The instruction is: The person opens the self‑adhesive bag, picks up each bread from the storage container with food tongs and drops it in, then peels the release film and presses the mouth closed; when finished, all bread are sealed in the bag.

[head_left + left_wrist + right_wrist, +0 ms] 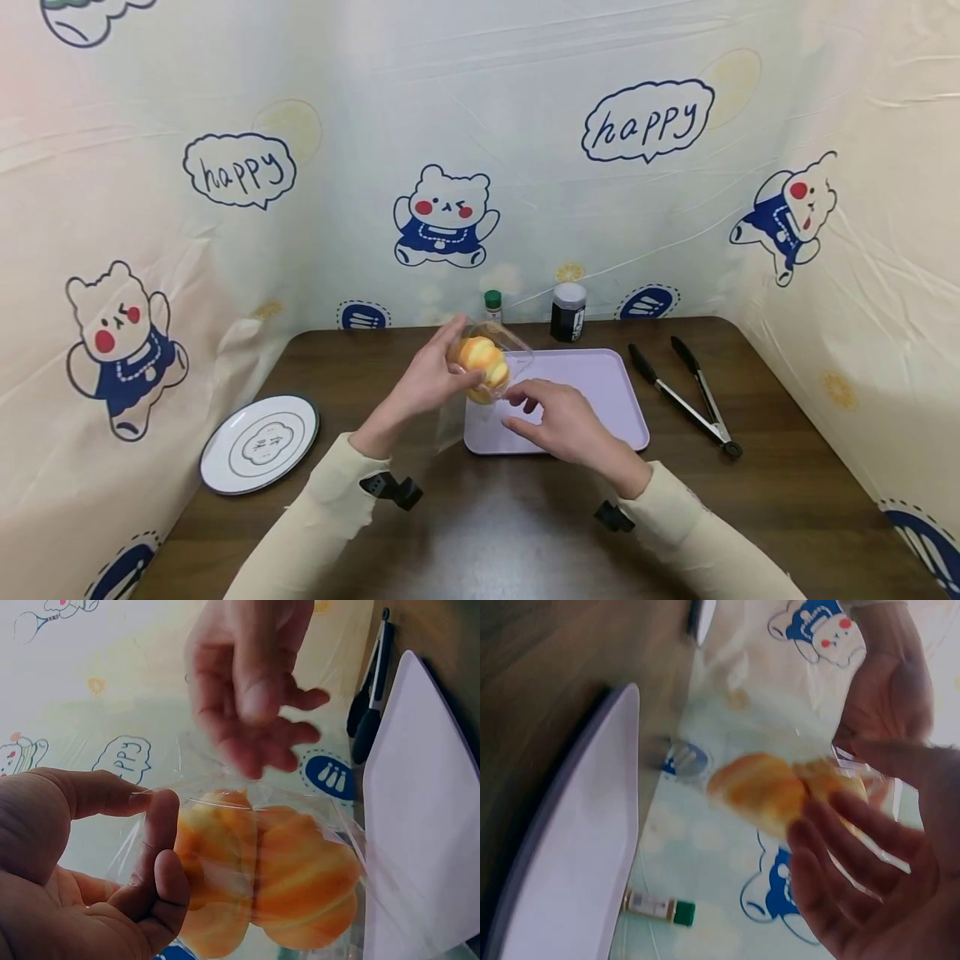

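My left hand pinches the edge of a clear plastic bag between thumb and fingers, raised over the left part of the tray. Inside the bag sit two golden, ridged bread rolls, side by side. Just to the right of the bag is my right hand, its fingers loosely bent. In the left wrist view the fingers of that right hand hang apart from the bag's edge, with nothing between them. A lilac tray lies below both hands.
A white plate lies at the left on the dark wooden table. Black-tipped tongs lie spread at the right. Behind the tray stand a green-capped bottle and a dark jar with a pale lid. Printed curtains surround the table.
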Demonstrator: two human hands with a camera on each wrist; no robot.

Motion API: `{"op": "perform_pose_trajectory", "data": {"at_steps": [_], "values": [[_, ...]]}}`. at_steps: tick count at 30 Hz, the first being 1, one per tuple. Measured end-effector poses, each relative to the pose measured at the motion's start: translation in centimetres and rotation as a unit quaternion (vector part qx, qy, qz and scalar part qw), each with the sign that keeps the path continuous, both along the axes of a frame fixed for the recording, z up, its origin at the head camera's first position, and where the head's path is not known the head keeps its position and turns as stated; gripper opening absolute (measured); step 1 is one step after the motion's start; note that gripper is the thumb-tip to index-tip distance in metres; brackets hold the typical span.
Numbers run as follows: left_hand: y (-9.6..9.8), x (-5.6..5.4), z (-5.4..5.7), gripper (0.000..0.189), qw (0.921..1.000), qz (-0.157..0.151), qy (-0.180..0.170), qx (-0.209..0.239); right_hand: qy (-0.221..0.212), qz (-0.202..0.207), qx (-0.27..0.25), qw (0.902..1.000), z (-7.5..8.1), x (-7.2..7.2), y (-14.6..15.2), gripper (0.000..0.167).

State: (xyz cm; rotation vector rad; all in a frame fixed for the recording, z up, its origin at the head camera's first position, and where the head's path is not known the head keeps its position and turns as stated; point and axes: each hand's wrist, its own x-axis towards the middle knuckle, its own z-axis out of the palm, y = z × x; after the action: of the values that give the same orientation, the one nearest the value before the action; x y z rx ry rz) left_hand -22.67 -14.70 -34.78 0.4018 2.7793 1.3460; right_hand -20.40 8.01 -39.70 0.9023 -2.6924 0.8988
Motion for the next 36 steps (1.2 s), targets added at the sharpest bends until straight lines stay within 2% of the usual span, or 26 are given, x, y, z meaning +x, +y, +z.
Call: {"op": "perform_pose_trajectory", "data": {"at_steps": [5,10,15,23,31,36], "values": [[0.4,0.2,0.1,0.089,1.0,0.004,-0.005,0.006,0.019,-0.057,-0.044,0.9972,-0.2,-0.1,-1.3,0.021],[0.6,0.2,0.0,0.087,0.9998,0.002,-0.013,0.012,0.061,-0.078,-0.067,0.9928,0.0,-0.2,-2.1,0.018],[0.7,0.3,0.1,0.086,0.9995,0.004,-0.02,0.023,0.086,-0.083,-0.064,0.9907,0.2,-0.4,-2.4,0.012],[0.4,0.4,0.1,0.081,0.9991,-0.007,-0.024,0.034,0.094,-0.096,-0.071,0.9883,0.2,-1.2,-1.7,0.007],[-0.3,0.2,0.3,0.053,0.9977,-0.011,-0.016,0.064,0.174,-0.098,-0.126,0.9718,1.1,-1.8,-0.1,0.008],[-0.5,-0.1,-0.1,0.058,0.9947,-0.026,-0.035,0.093,0.194,-0.088,-0.158,0.9641,1.7,-2.1,0.5,0.009]]}}
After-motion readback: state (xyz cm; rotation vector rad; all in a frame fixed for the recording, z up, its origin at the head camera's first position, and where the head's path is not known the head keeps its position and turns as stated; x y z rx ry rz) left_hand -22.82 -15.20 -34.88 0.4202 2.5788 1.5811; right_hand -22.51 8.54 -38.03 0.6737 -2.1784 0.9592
